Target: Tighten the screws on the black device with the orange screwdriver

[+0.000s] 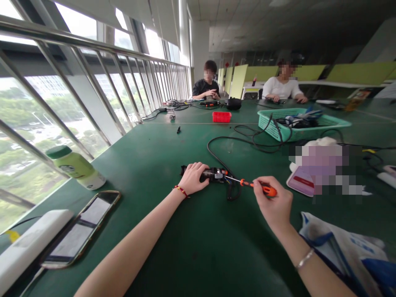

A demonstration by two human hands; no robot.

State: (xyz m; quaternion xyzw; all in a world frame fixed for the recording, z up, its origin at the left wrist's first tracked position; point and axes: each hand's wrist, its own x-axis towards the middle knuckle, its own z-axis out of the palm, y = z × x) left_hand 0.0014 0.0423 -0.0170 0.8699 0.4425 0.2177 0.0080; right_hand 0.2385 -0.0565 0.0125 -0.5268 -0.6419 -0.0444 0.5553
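Note:
My left hand (194, 178) is wrapped over a black, tube-shaped power tool body (212, 175) lying on the green table (173, 239). The tool's right end is opened up, showing a grey part and thin coloured wires. In my right hand (275, 202) is an orange and black screwdriver (268, 189), held by its handle. Its shaft points left, with the tip at or very near the exposed wiring; exact contact is too small to tell. A black power cord (216, 140) runs from near the tool's open end towards the back right.
A green basket (309, 134) with tangled items stands back right, a red tray (222, 117) further back. Left lie a phone (83, 231), a bottle (76, 167) and a white power strip (34, 247). A plastic bag (343, 255) lies right. Two people sit across the table.

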